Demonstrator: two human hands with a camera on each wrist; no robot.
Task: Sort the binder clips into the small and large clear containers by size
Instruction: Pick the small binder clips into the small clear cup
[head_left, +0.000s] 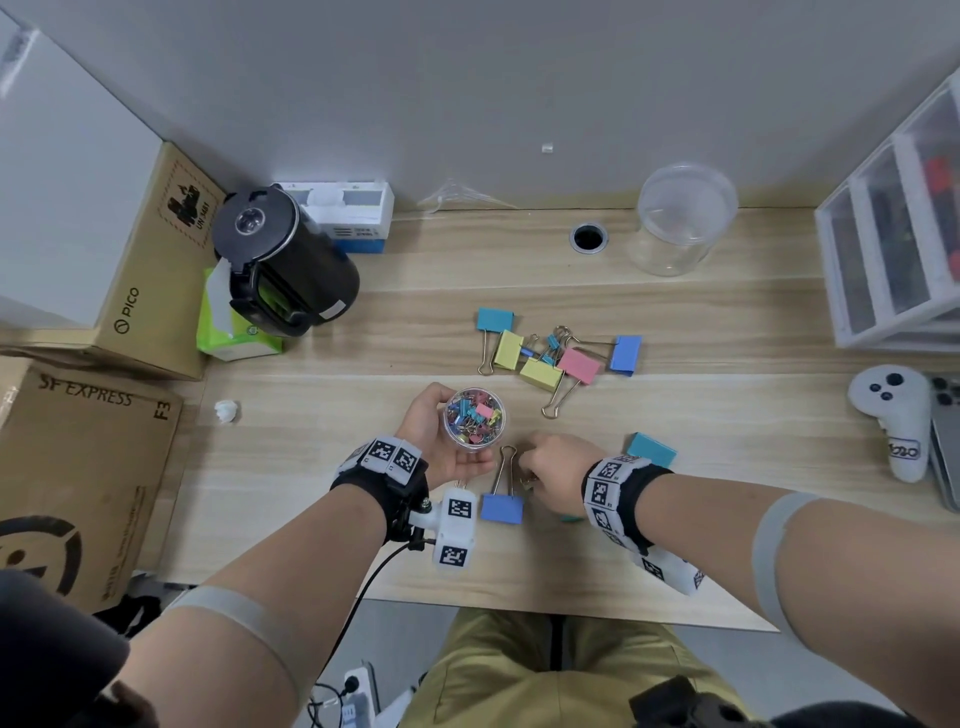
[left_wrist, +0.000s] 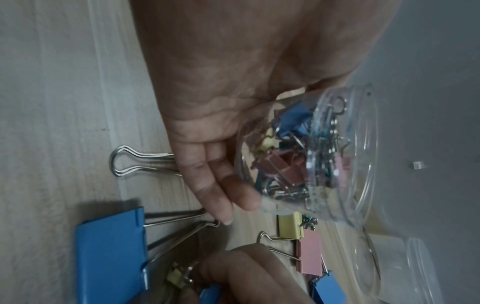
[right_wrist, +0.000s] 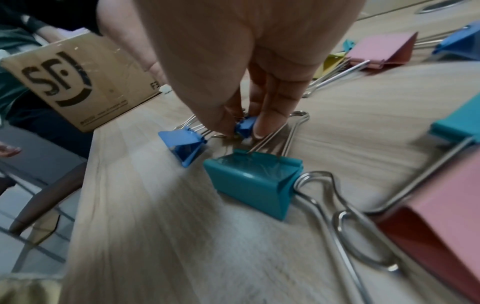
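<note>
Pinching a small blue binder clip (right_wrist: 246, 125) off the desk (head_left: 311, 457), right hand (head_left: 553, 475) curling thumb and fingertips (right_wrist: 262, 131) around it, right against the wire handles of a large teal clip (right_wrist: 255, 181). Possibly gathering a small yellow clip (left_wrist: 174, 276) in the same pinch; hard telling. Risking a snag here: handles tangling, dragging the large teal clip along, or the small blue binder clip springing loose.

Cradling the small clear container (head_left: 474, 418) just left of the pinching fingers, left hand (head_left: 441, 441) wrapping around its wall, container looking nearly full of small clips. Risking overflow or a spill if tipping.

Lying between both hands, a large blue clip (head_left: 503, 506). Waiting well beyond the fingertips, a pile of mixed clips (head_left: 556, 356) and, farther still, the large clear container (head_left: 680, 218), seemingly holding nothing.
</note>
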